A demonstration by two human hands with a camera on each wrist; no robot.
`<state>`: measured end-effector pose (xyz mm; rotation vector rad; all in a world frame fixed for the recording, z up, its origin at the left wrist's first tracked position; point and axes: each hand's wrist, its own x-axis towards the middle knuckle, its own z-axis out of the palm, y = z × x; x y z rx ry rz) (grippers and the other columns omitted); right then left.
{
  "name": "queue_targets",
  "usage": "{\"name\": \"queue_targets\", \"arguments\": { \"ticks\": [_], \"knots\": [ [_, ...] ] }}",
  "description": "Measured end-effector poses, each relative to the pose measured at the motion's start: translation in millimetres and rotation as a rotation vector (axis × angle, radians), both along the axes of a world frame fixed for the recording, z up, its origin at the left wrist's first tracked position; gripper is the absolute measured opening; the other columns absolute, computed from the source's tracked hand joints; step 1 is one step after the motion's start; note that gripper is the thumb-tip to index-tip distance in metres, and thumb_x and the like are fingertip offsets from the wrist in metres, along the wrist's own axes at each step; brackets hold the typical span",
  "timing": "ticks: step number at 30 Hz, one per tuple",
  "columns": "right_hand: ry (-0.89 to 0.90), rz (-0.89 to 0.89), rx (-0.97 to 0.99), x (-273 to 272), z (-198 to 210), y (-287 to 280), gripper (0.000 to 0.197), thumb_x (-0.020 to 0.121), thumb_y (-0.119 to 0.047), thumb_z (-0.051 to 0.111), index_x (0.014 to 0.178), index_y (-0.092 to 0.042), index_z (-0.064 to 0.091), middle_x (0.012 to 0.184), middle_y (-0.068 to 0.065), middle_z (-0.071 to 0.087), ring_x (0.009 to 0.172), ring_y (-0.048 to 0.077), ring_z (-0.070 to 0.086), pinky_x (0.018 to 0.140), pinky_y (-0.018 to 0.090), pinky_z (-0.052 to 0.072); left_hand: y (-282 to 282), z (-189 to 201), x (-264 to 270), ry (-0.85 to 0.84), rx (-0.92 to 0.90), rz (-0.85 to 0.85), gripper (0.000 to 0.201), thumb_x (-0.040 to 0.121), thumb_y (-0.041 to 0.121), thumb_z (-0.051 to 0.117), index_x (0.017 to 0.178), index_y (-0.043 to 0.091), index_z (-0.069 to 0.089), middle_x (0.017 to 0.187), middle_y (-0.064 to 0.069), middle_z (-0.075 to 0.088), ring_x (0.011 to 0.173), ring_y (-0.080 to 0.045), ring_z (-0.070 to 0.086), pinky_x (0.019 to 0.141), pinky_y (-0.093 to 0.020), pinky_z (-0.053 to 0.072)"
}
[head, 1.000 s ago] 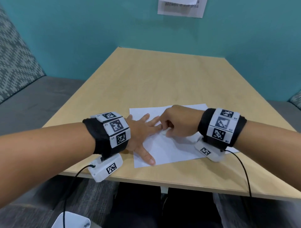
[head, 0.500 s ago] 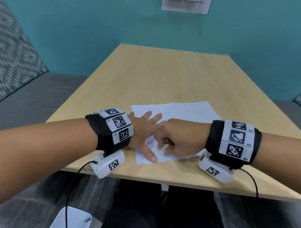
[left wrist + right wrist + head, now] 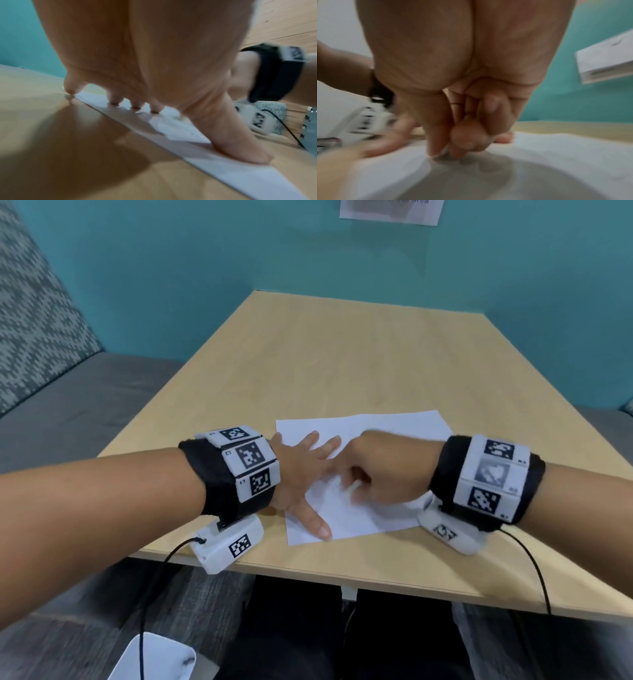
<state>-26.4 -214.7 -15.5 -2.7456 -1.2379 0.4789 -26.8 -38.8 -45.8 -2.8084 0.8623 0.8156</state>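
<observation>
A white sheet of paper (image 3: 394, 426) lies near the front edge of the light wooden table (image 3: 342, 354). My left hand (image 3: 308, 474) presses flat on the sheet's left part, fingers spread and thumb (image 3: 240, 148) stretched toward the near corner. In the left wrist view its fingertips (image 3: 135, 105) touch the paper (image 3: 180, 129). My right hand (image 3: 387, 470) is curled just right of the left hand. It pinches a small white object (image 3: 355, 487) against the sheet. In the blurred right wrist view the right hand (image 3: 447, 148) has thumb and fingers meeting on the paper (image 3: 556, 155); the object is mostly hidden there.
A teal wall with a printed notice (image 3: 390, 210) stands behind the table. Grey bench seats (image 3: 68, 405) flank it. The table's near edge (image 3: 342, 580) runs just below both wrists. A white device (image 3: 154, 659) with a black cable lies low on the left.
My right hand slid toward me across the paper, then partway back, still pinching the small white object. My left hand stayed pressed on the sheet.
</observation>
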Motion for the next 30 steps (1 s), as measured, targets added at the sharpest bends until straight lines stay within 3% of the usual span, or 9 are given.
{"name": "queue_targets", "arguments": {
  "ticks": [3, 7, 11, 14, 17, 23, 26, 28, 30],
  "knots": [
    [0.091, 0.080, -0.011, -13.6, -3.0, 4.4, 0.007, 0.079, -0.015, 0.066, 0.082, -0.019, 0.062, 0.063, -0.016, 0.046, 0.058, -0.001, 0.043, 0.055, 0.015, 0.031, 1.5, -0.1, 0.2, 0.018, -0.043, 0.001, 0.112, 0.067, 0.079, 0.066, 0.151, 0.052, -0.003, 0.161, 0.007, -0.031, 0.148, -0.028, -0.027, 0.111, -0.074, -0.003],
    [-0.042, -0.093, -0.010, 18.7, 1.2, -11.7, 0.008, 0.078, -0.019, 0.069, 0.085, -0.016, 0.064, 0.065, -0.017, 0.048, 0.061, 0.000, 0.045, 0.065, 0.023, 0.036, 0.1, -0.2, 1.4, -0.004, 0.027, 0.000, 0.125, 0.066, 0.083, 0.063, 0.150, 0.045, -0.022, 0.160, 0.011, -0.032, 0.148, -0.024, -0.026, 0.112, -0.072, 0.000],
    [0.045, -0.001, -0.029, 3.0, -4.0, -6.0, 0.008, 0.079, -0.019, 0.067, 0.083, -0.021, 0.061, 0.063, -0.015, 0.049, 0.060, 0.001, 0.045, 0.059, 0.018, 0.037, 0.9, 1.4, 0.8, 0.006, 0.003, -0.007, 0.117, 0.066, 0.081, 0.064, 0.149, 0.051, -0.012, 0.160, 0.010, -0.032, 0.148, -0.024, -0.027, 0.111, -0.073, -0.001],
    [-0.003, -0.079, -0.019, 15.8, -1.8, -13.0, 0.006, 0.078, -0.021, 0.068, 0.082, -0.019, 0.064, 0.067, -0.014, 0.054, 0.062, 0.004, 0.050, 0.062, 0.021, 0.039, 0.0, 1.5, 0.5, 0.005, 0.051, 0.009, 0.124, 0.067, 0.083, 0.062, 0.151, 0.045, -0.021, 0.159, 0.011, -0.033, 0.148, -0.021, -0.028, 0.113, -0.070, -0.001],
    [-0.037, -0.108, -0.008, 24.7, -3.2, -18.2, 0.006, 0.078, -0.019, 0.068, 0.080, -0.020, 0.063, 0.063, -0.016, 0.048, 0.060, 0.002, 0.046, 0.060, 0.023, 0.036, -3.3, 3.0, 1.1, -0.008, 0.069, 0.012, 0.127, 0.066, 0.084, 0.061, 0.151, 0.042, -0.024, 0.159, 0.012, -0.032, 0.148, -0.021, -0.027, 0.113, -0.070, -0.003],
    [-0.033, -0.104, 0.005, 15.0, -2.2, -16.3, 0.009, 0.079, -0.016, 0.067, 0.079, -0.019, 0.058, 0.061, -0.015, 0.047, 0.059, 0.003, 0.044, 0.061, 0.024, 0.035, -12.8, -2.9, 3.2, -0.004, -0.062, -0.030, 0.110, 0.070, 0.082, 0.062, 0.152, 0.051, -0.005, 0.161, 0.015, -0.026, 0.149, -0.028, -0.024, 0.111, -0.073, -0.002],
    [0.066, 0.010, -0.013, -12.2, -5.2, -10.4, 0.012, 0.079, -0.015, 0.063, 0.078, -0.023, 0.055, 0.065, -0.009, 0.054, 0.058, 0.003, 0.046, 0.056, 0.019, 0.033, -11.3, -3.9, 3.0, -0.001, -0.073, -0.024, 0.101, 0.069, 0.080, 0.063, 0.150, 0.051, 0.011, 0.162, 0.008, -0.028, 0.148, -0.029, -0.026, 0.111, -0.074, -0.002],
    [0.097, 0.045, -0.014, -16.2, -4.7, -10.5, 0.012, 0.079, -0.014, 0.062, 0.080, -0.024, 0.056, 0.066, -0.007, 0.056, 0.058, 0.003, 0.046, 0.055, 0.019, 0.033, -12.0, -2.8, 2.5, 0.002, -0.069, -0.021, 0.103, 0.070, 0.079, 0.064, 0.152, 0.050, 0.006, 0.162, 0.005, -0.029, 0.148, -0.029, -0.027, 0.111, -0.074, -0.001],
    [0.007, -0.020, -0.026, 1.3, -0.3, -16.1, 0.010, 0.079, -0.013, 0.063, 0.085, -0.022, 0.063, 0.062, -0.015, 0.049, 0.059, 0.000, 0.044, 0.059, 0.022, 0.034, -13.6, -1.7, 2.1, -0.009, -0.042, -0.024, 0.112, 0.071, 0.079, 0.063, 0.152, 0.050, -0.008, 0.162, 0.007, -0.029, 0.149, -0.028, -0.025, 0.112, -0.073, 0.000]
  ]
}}
